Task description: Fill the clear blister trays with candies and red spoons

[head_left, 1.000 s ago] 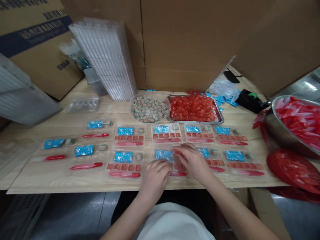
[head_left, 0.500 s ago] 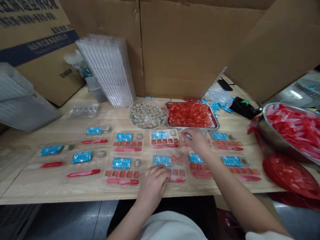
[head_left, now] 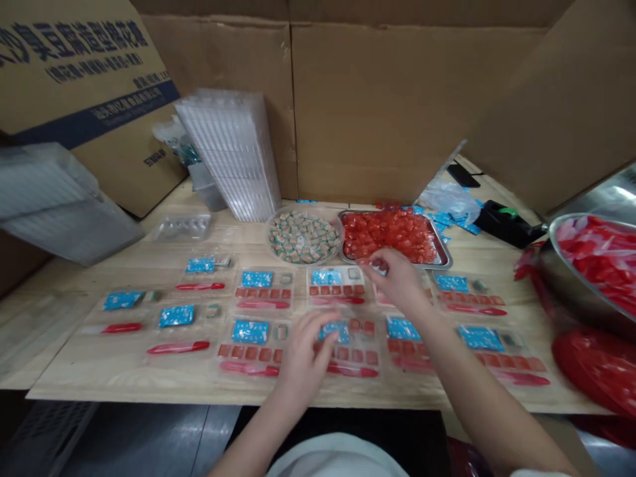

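My left hand (head_left: 308, 348), slightly blurred, hovers over a clear plastic tray that holds a blue printed packet (head_left: 335, 331), red squares and a red-and-clear plastic stick (head_left: 352, 371). Its thumb stands apart from the curved fingers, and nothing shows in it. My right hand (head_left: 397, 281) is beside the near edge of a metal tray of red wrapped pieces (head_left: 390, 235). Thumb and forefinger are pinched together there; what they hold, if anything, is too small to name. Several filled clear trays (head_left: 256, 351) lie in two rows around both hands.
A round dish of small green-and-tan wrapped pieces (head_left: 303, 238) stands beside the metal tray. Behind it rises a stack of clear trays (head_left: 233, 156) against cardboard (head_left: 368, 112). At right are a steel bowl of red sticks (head_left: 596, 265) and a black tape dispenser (head_left: 507, 225).
My left hand has lifted off the tray and its thumb has spread. My right hand has drawn in close to the metal tray's edge. The view has shifted slightly left.
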{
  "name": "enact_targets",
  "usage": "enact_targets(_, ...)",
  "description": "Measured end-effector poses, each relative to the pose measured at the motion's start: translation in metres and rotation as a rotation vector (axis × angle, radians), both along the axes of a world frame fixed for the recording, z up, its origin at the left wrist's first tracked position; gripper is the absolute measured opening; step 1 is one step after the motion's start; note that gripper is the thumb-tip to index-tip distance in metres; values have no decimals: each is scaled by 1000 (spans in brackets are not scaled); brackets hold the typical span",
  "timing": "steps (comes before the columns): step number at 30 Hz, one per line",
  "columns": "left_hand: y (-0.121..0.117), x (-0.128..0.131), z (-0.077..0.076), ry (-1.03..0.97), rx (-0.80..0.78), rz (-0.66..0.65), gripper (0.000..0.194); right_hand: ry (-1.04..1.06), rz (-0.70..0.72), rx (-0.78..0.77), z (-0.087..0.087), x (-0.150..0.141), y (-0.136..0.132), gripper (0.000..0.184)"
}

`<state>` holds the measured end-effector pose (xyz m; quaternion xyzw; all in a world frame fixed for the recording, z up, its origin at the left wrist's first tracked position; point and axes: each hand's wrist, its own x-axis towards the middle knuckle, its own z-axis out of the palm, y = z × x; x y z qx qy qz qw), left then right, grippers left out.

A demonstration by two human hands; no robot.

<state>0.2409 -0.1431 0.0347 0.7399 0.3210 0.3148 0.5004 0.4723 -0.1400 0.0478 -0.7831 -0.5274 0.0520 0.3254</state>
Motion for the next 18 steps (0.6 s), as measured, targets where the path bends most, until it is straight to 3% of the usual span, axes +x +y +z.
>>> enact_targets(2, 11, 12, 4, -181, -182, 9, 38, 195, 179, -20, 15, -30, -22, 18)
enact_targets(4, 17, 22, 6, -275, -293, -33, 38, 330, 268, -49, 26, -54, -40, 18)
enact_targets(9, 10, 22, 12, -203, -312, 17, 23, 500, 341, -11, 31, -72, -63, 25)
enact_targets(18, -2, 14, 17, -335, -479, 30, 28, 655, 186, 65, 23, -77, -71, 24)
